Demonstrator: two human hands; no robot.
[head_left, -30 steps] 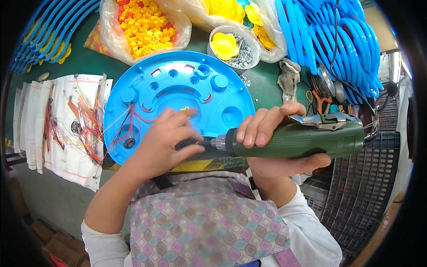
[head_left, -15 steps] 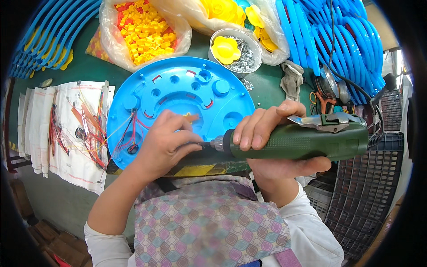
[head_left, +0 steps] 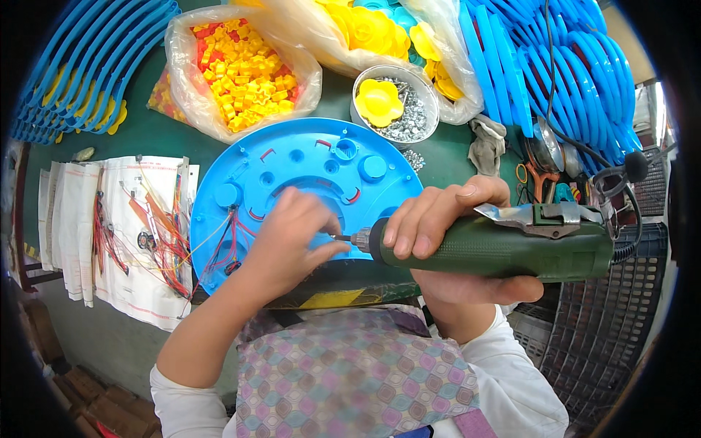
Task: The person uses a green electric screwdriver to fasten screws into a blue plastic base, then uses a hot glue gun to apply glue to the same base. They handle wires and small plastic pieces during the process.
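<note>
Green casing marks the powered screwdriver [head_left: 504,244], lying crosswise in the right hand [head_left: 438,215], which is wrapped around it. Its bit [head_left: 343,238] reaches the half-curled left hand [head_left: 292,237], whose hold I cannot tell; beneath, a blue panel [head_left: 398,193] covers some worktop [head_left: 454,159].

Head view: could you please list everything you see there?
screwdriver: one, green, right
panel: one, blue, centre
wires: many, multicoloured, left
papers: several, white, left
star pieces: many, yellow and red, top
flower pieces: many, yellow, top
bowl: one, white, top
screws: many, silver, in bowl
curved parts: many, blue, top corners
cloth: one, grey, right
crate: one, black, right
table: one, green, centre
apron: one, patterned, bottom
left hand: one, bare, by screwdriver
right hand: one, bare, on screwdriver
</note>
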